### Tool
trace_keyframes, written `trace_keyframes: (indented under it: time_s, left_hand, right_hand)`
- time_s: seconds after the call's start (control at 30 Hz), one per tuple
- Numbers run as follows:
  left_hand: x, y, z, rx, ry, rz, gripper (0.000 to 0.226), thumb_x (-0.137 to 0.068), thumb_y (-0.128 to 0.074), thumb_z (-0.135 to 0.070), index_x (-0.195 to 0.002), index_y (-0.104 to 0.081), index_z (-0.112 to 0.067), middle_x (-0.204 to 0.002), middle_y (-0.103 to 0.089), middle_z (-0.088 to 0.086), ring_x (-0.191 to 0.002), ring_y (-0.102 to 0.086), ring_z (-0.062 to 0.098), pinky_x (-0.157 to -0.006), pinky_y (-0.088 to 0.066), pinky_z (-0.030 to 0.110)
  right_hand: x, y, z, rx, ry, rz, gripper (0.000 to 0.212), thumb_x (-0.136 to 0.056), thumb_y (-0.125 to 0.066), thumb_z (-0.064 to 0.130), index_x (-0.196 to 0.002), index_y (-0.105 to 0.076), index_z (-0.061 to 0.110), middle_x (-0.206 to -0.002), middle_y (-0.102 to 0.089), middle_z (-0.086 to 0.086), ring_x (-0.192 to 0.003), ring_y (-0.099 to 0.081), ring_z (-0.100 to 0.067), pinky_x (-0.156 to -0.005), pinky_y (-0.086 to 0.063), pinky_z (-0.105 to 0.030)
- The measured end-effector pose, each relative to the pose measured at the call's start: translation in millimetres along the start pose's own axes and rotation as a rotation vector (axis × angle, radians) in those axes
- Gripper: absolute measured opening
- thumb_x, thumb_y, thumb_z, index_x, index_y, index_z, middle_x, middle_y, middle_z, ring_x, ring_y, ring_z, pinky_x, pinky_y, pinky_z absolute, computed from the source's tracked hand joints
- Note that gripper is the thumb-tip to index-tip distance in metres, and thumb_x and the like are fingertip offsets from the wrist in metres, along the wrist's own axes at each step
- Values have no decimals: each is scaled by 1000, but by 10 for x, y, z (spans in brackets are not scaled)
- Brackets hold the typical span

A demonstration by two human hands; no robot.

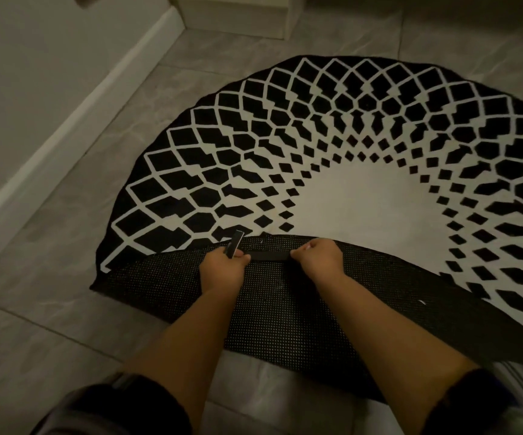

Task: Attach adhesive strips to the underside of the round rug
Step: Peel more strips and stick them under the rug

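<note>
A round black-and-white patterned rug (pixel 341 142) lies on the tiled floor. Its near part is folded over, so the black dotted underside (pixel 272 312) faces up. A black adhesive strip (pixel 269 255) lies flat on that underside close to the fold. My left hand (pixel 224 271) pinches the strip's left end, where a loose end or backing piece sticks up. My right hand (pixel 318 257) presses down on the strip's right end with closed fingers.
A white baseboard (pixel 75 133) and wall run along the left. A pale cabinet or step base (pixel 238 17) stands at the far top. Grey floor tiles (pixel 50 309) surround the rug. My knees show at the bottom edge.
</note>
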State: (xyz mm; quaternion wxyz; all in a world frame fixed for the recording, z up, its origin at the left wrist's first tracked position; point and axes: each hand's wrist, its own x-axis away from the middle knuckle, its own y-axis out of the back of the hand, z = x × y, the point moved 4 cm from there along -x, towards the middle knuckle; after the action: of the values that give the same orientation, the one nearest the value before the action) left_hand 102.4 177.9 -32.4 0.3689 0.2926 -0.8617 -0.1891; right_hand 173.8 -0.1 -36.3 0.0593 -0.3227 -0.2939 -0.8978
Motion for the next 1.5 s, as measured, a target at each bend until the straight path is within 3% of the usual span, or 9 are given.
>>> trace_keyframes:
  time_s: [0.37, 0.53, 0.77, 0.93, 1.1, 1.27, 1.37, 1.5]
  left_hand:
    - [-86, -111, 59, -81, -13, -41, 14, -87, -67, -27, -95, -68, -16, -92, -64, 0, -80, -57, 13, -70, -43, 28]
    - [-68, -121, 40, -156, -57, -66, 14, -88, -65, -30, -93, -65, -17, -93, -64, 1, -81, -60, 15, -74, -50, 33]
    - [-44, -99, -49, -427, -226, -102, 28, -88, -63, -34, -109, -61, -17, -105, -61, 5, -95, -60, 22, -72, -48, 33]
    - [-46, -28, 16, -278, -117, -83, 28, -87, -65, -29, -109, -57, -13, -100, -59, 4, -91, -59, 21, -77, -48, 34]
    - [-6, -13, 23, -1, -7, -42, 30, -88, -65, -31, -109, -58, -11, -99, -57, 3, -91, -55, 19, -81, -45, 33]
    - [216, -62, -99, 70, -114, 39, 35, -93, -59, -34, -118, -51, -11, -105, -57, 4, -97, -57, 21, -82, -45, 34]
    - [432, -113, -174, -13, -219, 118, 26, -96, -52, -33, -116, -48, -16, -93, -55, -2, -83, -55, 12, -70, -42, 27]
    - [805, -274, -130, 152, -188, 263, 21, -100, -43, -33, -115, -50, -21, -89, -59, 3, -71, -52, 11, -64, -40, 26]
  right_hand:
    - [-115, -84, -55, 82, 27, -37, 16, -86, -69, 24, -85, -69, 8, -87, -68, -5, -81, -63, -19, -66, -49, -27]
    - [-76, -89, -36, 138, 122, -56, 15, -86, -68, 23, -90, -62, 10, -86, -60, 1, -82, -61, -17, -63, -44, -24]
    - [-21, -40, -89, 212, 175, -48, 20, -86, -68, 27, -92, -54, 15, -90, -57, 1, -78, -55, -15, -61, -44, -27]
    - [19, 27, -106, 185, 165, -70, 19, -88, -66, 30, -90, -56, 14, -78, -52, 6, -70, -50, -10, -56, -39, -26]
    - [78, 96, -108, 21, 131, -68, 6, -89, -62, 18, -88, -60, 13, -78, -55, 5, -66, -51, -7, -52, -39, -20]
    - [287, 204, -46, -226, 106, -10, 9, -88, -63, 20, -84, -66, 13, -78, -60, 2, -66, -54, -12, -54, -42, -23]
    - [485, 303, -22, -314, 65, 51, 10, -89, -63, 23, -87, -66, 14, -79, -61, 0, -59, -50, -12, -49, -38, -24]
    - [775, 469, -73, -321, 103, 145, 14, -94, -58, 27, -97, -68, 18, -84, -63, 1, -60, -50, -9, -47, -37, -20]
